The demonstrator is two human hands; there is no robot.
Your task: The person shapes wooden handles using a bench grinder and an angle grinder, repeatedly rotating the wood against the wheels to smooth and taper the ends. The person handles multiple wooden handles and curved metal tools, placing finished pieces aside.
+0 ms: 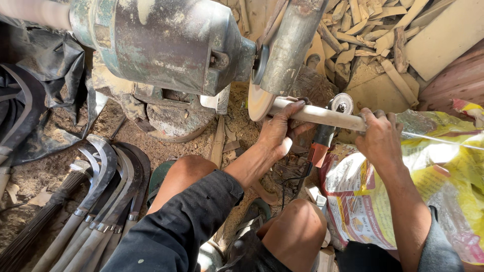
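From the head view we see the pale round wooden handle stick (322, 115) lying nearly level, its long axis running left to right, with its left end against the tan spinning sanding disc (259, 102) of the green dust-caked bench grinder (161, 43). Our left hand (278, 132) is nearer the disc, fingers (295, 108) curled closed over the stick, and our right hand (380, 137) grips the far end just as tightly. The contact point hides behind the disc's edge, and the orange angle grinder (326, 135) underneath is half covered — the curved sickle blades (108, 176) lie well apart at left.
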